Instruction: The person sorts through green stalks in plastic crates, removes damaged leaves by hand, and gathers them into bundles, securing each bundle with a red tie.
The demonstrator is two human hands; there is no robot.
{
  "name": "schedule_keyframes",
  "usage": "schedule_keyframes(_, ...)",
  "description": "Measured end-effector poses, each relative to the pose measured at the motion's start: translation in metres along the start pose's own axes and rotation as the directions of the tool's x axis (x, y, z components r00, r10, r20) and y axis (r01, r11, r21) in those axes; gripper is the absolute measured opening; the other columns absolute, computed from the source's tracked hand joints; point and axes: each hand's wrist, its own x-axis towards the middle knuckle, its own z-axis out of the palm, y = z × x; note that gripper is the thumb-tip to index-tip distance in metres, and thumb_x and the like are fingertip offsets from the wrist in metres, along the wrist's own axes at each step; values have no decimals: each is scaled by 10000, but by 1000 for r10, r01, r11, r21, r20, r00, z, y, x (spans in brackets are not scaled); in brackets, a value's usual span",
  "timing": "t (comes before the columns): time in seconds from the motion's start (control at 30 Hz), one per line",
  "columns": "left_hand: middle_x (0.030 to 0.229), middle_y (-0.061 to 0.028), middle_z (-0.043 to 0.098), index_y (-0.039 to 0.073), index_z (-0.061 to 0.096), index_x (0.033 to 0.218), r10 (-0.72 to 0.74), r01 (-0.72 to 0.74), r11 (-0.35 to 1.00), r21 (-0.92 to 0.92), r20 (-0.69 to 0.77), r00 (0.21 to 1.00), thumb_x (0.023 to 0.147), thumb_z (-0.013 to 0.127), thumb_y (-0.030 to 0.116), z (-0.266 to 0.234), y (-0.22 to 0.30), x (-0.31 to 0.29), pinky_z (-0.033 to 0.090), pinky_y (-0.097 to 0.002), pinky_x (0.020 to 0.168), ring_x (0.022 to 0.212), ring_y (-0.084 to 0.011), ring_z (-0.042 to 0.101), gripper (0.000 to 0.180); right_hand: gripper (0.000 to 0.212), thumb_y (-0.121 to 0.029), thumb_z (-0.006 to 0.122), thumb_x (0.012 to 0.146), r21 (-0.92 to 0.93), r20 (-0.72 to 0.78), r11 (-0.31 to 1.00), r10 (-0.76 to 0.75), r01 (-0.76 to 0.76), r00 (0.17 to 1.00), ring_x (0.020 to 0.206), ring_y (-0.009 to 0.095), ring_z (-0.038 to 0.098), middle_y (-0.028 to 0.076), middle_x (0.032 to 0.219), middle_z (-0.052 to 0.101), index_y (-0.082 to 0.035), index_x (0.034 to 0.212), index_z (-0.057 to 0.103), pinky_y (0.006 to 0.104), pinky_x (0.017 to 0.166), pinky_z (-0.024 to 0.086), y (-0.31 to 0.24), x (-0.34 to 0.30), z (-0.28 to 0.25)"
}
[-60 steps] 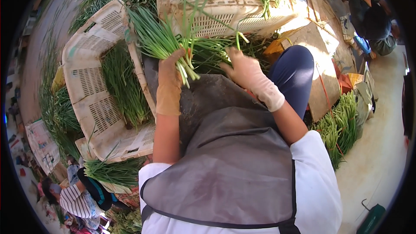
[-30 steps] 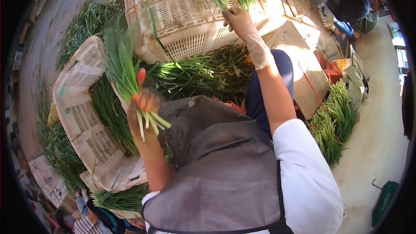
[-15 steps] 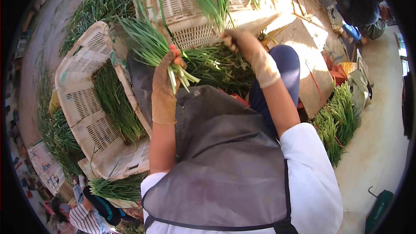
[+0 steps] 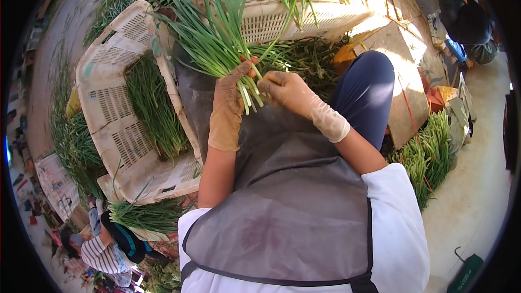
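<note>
My left hand, in a dirty tan glove with orange-red fingertips showing, is wrapped round a bunch of long green chives. Their pale stem ends poke out below the fist, and the leaves fan up toward the upper left. Close against those stems is my right hand, also gloved, its thumb and fingers pinched together. It seems to grip a few stalks at the bunch's right side, partly hidden by the fingers. Behind both hands lies a loose heap of green stalks beside my knee.
A cream plastic crate with chives inside stands at my left. Another upturned crate bears loose chives ahead. Tied bundles lie at right by a cardboard sheet. Other people sit at upper right and lower left.
My right hand has come down and left from over the heap to the held bunch. More leaves now rise from my left hand. The view has shifted slightly.
</note>
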Motion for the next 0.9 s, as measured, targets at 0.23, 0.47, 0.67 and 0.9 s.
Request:
schedule_keyframes(0.23, 828, -47, 644, 9, 635, 999, -22, 27, 999, 37, -139, 990, 793, 699, 144, -3, -2, 1, 518, -249, 518, 632, -120, 603, 254, 250, -238, 603, 881, 611, -234, 753, -124, 245, 964, 828, 101, 580, 31, 944, 650, -39, 1033, 608, 226, 764, 426, 7, 39, -4)
schedule_keyframes(0.47, 710, -31, 627, 3, 699, 872, 187, -188, 982, 2, -129, 974, 759, 730, 159, -43, 35, 25, 438, -243, 495, 605, -111, 547, 195, 245, -224, 554, 906, 453, 272, 891, -92, -43, 958, 780, 127, 605, 56, 855, 650, -8, 1011, 606, 243, 689, 458, 21, -3, -60)
schedule_keyframes(0.67, 671, -54, 593, 20, 641, 876, 65, -65, 992, 109, 2, 998, 771, 697, 126, -22, 5, 4, 449, -288, 435, 508, -164, 550, 159, 305, -221, 616, 850, -44, -213, 941, -336, 334, 918, 780, 152, 599, 78, 852, 656, 50, 990, 610, 281, 718, 467, -13, 49, 3)
schedule_keyframes(0.9, 673, -38, 605, 35, 654, 925, -56, 61, 996, 67, -70, 996, 834, 641, 171, -13, -3, 6, 460, -250, 471, 539, -132, 566, 164, 202, -212, 639, 805, -191, -481, 959, -277, 209, 832, 609, 179, 556, 84, 674, 597, -12, 786, 622, 309, 605, 438, -7, 54, 18)
